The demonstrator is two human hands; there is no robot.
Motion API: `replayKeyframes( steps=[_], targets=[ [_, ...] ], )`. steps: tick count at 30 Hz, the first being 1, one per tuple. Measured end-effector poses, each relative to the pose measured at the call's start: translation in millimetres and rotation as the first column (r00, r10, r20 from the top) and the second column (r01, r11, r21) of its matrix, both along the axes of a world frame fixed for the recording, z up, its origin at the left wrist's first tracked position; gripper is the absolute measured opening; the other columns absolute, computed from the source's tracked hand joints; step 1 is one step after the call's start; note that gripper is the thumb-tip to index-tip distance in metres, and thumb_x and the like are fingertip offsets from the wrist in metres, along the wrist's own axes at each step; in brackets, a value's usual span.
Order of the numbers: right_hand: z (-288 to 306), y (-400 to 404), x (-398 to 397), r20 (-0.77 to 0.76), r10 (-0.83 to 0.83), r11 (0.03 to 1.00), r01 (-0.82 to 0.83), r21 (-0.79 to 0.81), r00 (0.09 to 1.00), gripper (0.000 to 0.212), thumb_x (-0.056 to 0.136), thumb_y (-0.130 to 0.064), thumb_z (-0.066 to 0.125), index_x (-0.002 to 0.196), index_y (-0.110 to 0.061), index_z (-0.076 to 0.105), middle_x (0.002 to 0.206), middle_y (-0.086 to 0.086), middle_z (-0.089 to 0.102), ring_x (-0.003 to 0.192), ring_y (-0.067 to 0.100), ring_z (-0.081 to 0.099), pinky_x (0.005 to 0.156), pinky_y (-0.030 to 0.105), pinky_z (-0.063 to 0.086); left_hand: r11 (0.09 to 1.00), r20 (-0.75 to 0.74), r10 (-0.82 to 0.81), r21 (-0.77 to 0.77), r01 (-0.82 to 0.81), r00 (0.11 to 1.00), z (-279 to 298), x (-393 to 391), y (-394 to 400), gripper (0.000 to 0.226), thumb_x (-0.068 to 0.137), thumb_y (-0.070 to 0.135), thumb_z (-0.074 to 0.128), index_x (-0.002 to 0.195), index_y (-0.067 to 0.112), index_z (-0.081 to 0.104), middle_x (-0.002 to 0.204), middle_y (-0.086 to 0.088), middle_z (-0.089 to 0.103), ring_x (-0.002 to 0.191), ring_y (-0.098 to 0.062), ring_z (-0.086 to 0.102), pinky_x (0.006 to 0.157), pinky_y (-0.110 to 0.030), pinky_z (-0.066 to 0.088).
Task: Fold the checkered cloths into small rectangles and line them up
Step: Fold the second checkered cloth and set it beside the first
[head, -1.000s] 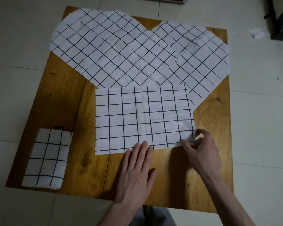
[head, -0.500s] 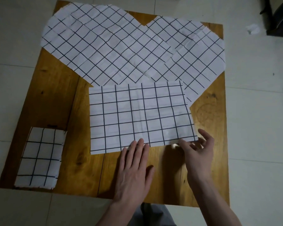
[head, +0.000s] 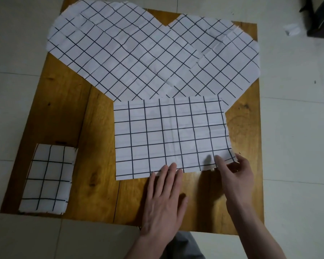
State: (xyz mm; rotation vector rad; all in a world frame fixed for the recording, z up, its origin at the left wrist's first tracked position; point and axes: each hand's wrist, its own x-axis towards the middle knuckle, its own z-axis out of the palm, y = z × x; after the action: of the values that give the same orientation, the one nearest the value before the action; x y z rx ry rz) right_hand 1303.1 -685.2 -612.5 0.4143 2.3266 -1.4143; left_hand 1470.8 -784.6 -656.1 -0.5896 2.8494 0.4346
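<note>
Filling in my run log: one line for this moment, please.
half-folded checkered cloth mid-table | left hand flat on near edge | right hand pinching near-right corner | small folded checkered rectangle near-left

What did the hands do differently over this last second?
The right hand opened briefly, then took a fresh pinch on the near right corner of the half-folded cloth, thumb now on top. The left hand stayed flat on its near edge. The folded cloth and spread cloths stayed put.

Wooden table (head: 60, 101), half-folded cloth (head: 168, 135), folded rectangle (head: 47, 178), spread cloths (head: 131, 53)
</note>
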Motion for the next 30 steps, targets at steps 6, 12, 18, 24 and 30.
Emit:
replayKeyframes(
  steps=[6, 12, 18, 24, 30],
  targets=[
    [3, -5, 1, -0.054, 0.052, 0.996, -0.048, 0.069, 0.997, 0.013, 0.096, -0.031, 0.073, 0.091, -0.019, 0.069, 0.083, 0.0, 0.072, 0.078, 0.017, 0.064, 0.065, 0.034, 0.05, 1.0, -0.004, -0.004, 0.025, 0.004, 1.0, 3, 0, -1, 0.067, 0.109, 0.054, 0.029, 0.165, 0.017, 0.027, 0.174, -0.004, 0.019, 0.161, -0.024, 0.016, 0.123, -0.052, 0.021],
    [16, -7, 14, -0.186, 0.026, 0.998, -0.016, 0.054, 0.982, 0.042, 0.102, -0.035, 0.066, 0.066, -0.015, 0.058, 0.063, -0.001, 0.052, 0.063, 0.013, 0.042, 0.062, 0.036, 0.037, 0.997, -0.005, 0.075, 0.022, -0.074, 0.997, 7, -9, -2, 0.073, 0.103, 0.057, 0.038, 0.162, 0.016, 0.035, 0.172, -0.008, 0.026, 0.157, -0.027, 0.029, 0.125, -0.048, 0.032],
    [37, -15, 40, -0.377, 0.133, 0.991, -0.124, 0.048, 0.917, 0.031, 0.104, -0.042, 0.059, 0.105, -0.016, 0.076, 0.11, -0.004, 0.062, 0.102, 0.005, 0.059, 0.08, 0.024, 0.05, 0.998, -0.001, 0.04, 0.04, -0.04, 0.999, 9, -23, 1, 0.07, 0.102, 0.061, 0.036, 0.158, 0.018, 0.042, 0.169, -0.007, 0.033, 0.154, -0.028, 0.036, 0.123, -0.051, 0.035],
    [44, -28, 65, -0.442, 0.206, 0.969, -0.246, -0.036, 0.873, 0.036, 0.103, -0.019, 0.054, 0.132, -0.007, 0.07, 0.139, -0.014, 0.064, 0.135, 0.001, 0.056, 0.106, 0.014, 0.045, 0.996, -0.076, -0.002, 0.087, 0.009, 0.997, 14, -25, -1, 0.069, 0.108, 0.058, 0.027, 0.159, 0.013, 0.038, 0.164, -0.011, 0.041, 0.151, -0.033, 0.038, 0.12, -0.052, 0.027],
    [46, -57, 89, -0.46, 0.28, 0.922, -0.37, -0.115, 0.843, 0.042, 0.101, -0.008, 0.053, 0.141, -0.016, 0.064, 0.144, -0.006, 0.065, 0.139, 0.009, 0.056, 0.113, 0.039, 0.048, 0.992, -0.055, 0.099, 0.086, -0.094, 0.994, 17, -3, -20, 0.074, 0.107, 0.058, 0.014, 0.166, 0.015, 0.024, 0.172, -0.009, 0.024, 0.158, -0.029, 0.024, 0.126, -0.049, 0.015]
  ],
)
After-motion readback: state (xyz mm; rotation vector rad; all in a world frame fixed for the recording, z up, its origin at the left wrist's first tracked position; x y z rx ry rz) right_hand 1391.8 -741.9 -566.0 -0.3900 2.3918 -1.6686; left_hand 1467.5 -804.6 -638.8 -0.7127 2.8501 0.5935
